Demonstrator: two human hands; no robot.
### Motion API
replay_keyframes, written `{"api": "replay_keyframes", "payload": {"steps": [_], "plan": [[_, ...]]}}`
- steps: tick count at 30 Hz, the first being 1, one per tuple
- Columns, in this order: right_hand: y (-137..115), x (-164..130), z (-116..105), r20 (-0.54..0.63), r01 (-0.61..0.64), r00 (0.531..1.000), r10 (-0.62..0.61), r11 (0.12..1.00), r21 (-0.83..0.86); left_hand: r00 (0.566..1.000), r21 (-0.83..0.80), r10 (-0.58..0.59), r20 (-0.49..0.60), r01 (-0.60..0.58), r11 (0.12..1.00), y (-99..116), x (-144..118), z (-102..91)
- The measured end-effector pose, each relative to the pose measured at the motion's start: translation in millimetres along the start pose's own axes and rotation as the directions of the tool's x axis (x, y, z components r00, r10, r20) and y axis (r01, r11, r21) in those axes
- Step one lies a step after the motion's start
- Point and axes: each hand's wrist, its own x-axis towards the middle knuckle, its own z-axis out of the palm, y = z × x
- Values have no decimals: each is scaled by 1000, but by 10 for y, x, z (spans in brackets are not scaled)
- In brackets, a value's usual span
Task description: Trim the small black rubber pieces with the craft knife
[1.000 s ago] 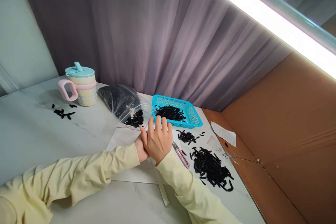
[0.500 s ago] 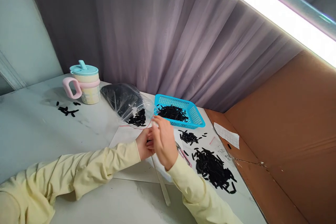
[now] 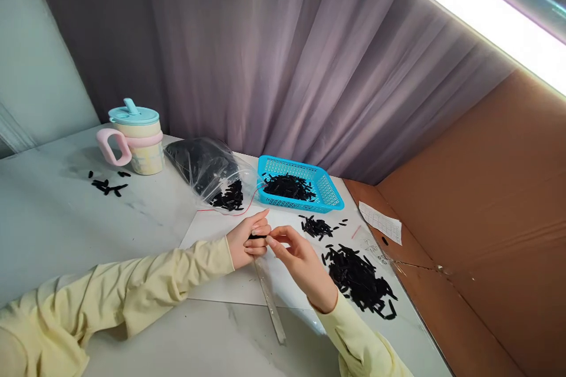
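Observation:
My left hand (image 3: 246, 240) is closed, its fingers curled around a small black elongated piece (image 3: 257, 237). Thumb and forefinger of my right hand (image 3: 303, 259) pinch together at the right end of this piece. What kind of piece it is, I cannot make out. Both hands are over a white sheet (image 3: 212, 280). From under them a long pale flat strip (image 3: 272, 312) runs towards the front. To the right lies a large heap of similar black pieces (image 3: 360, 277), with a smaller heap (image 3: 317, 227) behind it.
A blue basket (image 3: 329, 188) with black pieces stands at the back beside a clear plastic bag (image 3: 201, 168) of more. A lidded mug (image 3: 144, 150) is at the left, near several loose pieces (image 3: 106, 187). Brown cardboard (image 3: 477, 200) borders the right; a paper slip (image 3: 380, 222) lies there.
My right hand has moved right and down off my left hand, so the black piece now shows between them. The pink-handled tool seen earlier beside the right hand is now hidden.

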Motion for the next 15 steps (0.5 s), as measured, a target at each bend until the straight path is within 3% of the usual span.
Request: {"api": "replay_keyframes", "payload": {"steps": [8,15], "plan": [[152,45,140,-163,4,987,9,997,77,999,60,37,-38,-35,998,-52,38,-55],[209,69,146,-228,2,973,22,995,104,995,195,80,-56,-67,979,-71,38,-72]]}}
